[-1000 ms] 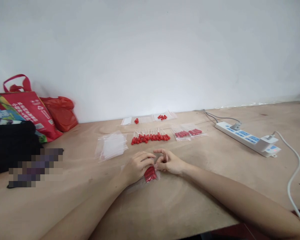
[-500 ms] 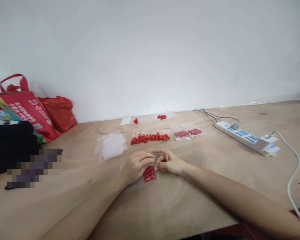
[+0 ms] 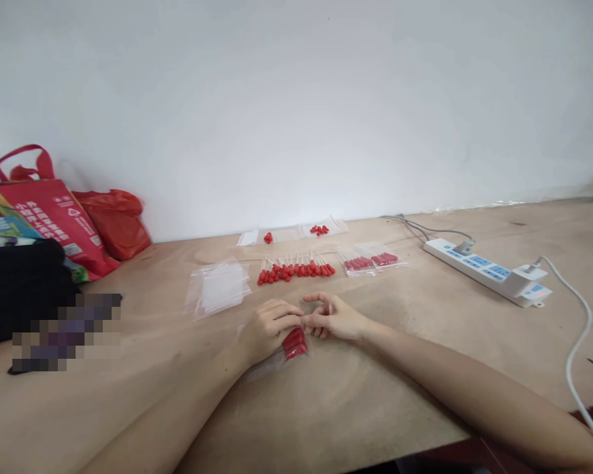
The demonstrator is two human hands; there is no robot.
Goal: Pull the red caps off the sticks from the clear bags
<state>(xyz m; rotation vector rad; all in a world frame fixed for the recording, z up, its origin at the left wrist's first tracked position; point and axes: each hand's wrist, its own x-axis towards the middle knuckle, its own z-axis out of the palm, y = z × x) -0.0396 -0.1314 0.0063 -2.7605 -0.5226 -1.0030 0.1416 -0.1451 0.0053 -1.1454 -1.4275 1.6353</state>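
Note:
My left hand point(image 3: 273, 330) lies over a small clear plastic bag point(image 3: 295, 343) on the table, its fingers pressed together on the bag's upper part. Red-tipped sticks show through the plastic below the fingers. My right hand point(image 3: 337, 318) meets the bag's right upper edge with thumb and curled fingers, close to the left fingertips. Its index finger sticks out above. Just beyond the hands lies a row of loose red-headed sticks point(image 3: 296, 268). Flat see-through zip bags point(image 3: 222, 286) are piled to the left, and filled bags point(image 3: 373, 261) lie to the right.
Two more bags with red pieces point(image 3: 319, 230) rest by the wall. A white power strip point(image 3: 484, 270) with plugs and cables sits at the right. Red shopping bags point(image 3: 111, 224) and a black cloth point(image 3: 24, 286) stand at the left. The table's front edge is at the bottom right.
My right thumb has moved left until it meets the left fingertips at the bag's edge. The left hand has barely shifted, and the view moved slightly.

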